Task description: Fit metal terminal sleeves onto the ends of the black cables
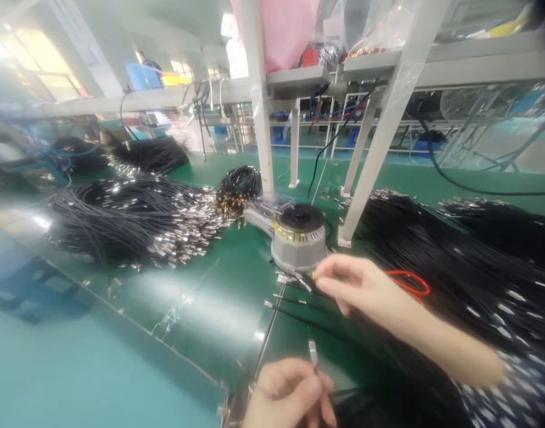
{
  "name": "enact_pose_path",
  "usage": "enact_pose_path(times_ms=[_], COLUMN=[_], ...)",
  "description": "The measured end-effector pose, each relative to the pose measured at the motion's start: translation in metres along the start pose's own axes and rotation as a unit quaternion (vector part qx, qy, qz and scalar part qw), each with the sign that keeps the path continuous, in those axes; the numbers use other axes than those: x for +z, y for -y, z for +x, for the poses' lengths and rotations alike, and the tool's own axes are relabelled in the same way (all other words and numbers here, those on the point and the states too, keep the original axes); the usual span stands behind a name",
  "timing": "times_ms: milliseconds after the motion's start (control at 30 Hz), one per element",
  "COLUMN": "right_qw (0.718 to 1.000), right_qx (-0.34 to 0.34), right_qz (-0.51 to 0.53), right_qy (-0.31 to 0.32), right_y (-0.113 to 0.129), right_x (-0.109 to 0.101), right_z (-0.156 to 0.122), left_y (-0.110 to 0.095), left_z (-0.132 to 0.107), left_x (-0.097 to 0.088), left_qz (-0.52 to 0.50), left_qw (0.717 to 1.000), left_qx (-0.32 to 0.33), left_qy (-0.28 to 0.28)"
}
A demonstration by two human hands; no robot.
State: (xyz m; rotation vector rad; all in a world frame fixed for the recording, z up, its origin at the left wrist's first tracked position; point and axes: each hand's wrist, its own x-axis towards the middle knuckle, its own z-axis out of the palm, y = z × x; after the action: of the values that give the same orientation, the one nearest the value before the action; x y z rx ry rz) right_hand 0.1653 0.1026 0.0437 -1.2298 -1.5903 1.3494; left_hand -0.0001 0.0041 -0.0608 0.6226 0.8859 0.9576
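Observation:
My right hand [359, 288] reaches to the front of a grey tape dispenser [296, 235] on the green table, fingers pinched on something small at its mouth that I cannot make out. My left hand [287, 395] is low at the bottom edge, fingers closed on a thin black cable with a silver connector [312, 352] that sticks up from it. A few loose cable ends with metal connectors [284, 278] lie between the two hands.
Large bundles of black cables with metal ends lie at the left [129, 217], behind the dispenser [239, 187] and along the right [468, 261]. A red loop [410, 282] rests by my right wrist. White frame legs [372, 148] stand behind. The table edge [134, 321] runs diagonally at the left.

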Motion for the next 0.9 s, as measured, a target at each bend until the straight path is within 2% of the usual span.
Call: enact_pose_path(times_ms=[133, 233, 400, 900], right_qw=[0.994, 0.99, 0.994, 0.994], right_qx=[0.091, 0.103, 0.054, 0.042], right_qz=[0.026, 0.036, 0.031, -0.006], right_qy=[0.055, 0.087, 0.094, 0.096], right_y=[-0.04, -0.053, -0.047, -0.04], right_x=[0.007, 0.01, 0.012, 0.013], right_z=[-0.05, -0.069, -0.07, -0.074], left_y=[-0.007, -0.009, -0.015, -0.014], left_z=[-0.008, -0.015, -0.023, -0.028], left_x=[0.007, 0.014, 0.022, 0.025], left_qz=[0.001, 0.018, 0.065, 0.082], left_qw=[1.0, 1.0, 0.997, 0.996], left_qx=[-0.011, -0.016, -0.034, -0.039], left_qy=[0.006, -0.002, -0.003, -0.008])
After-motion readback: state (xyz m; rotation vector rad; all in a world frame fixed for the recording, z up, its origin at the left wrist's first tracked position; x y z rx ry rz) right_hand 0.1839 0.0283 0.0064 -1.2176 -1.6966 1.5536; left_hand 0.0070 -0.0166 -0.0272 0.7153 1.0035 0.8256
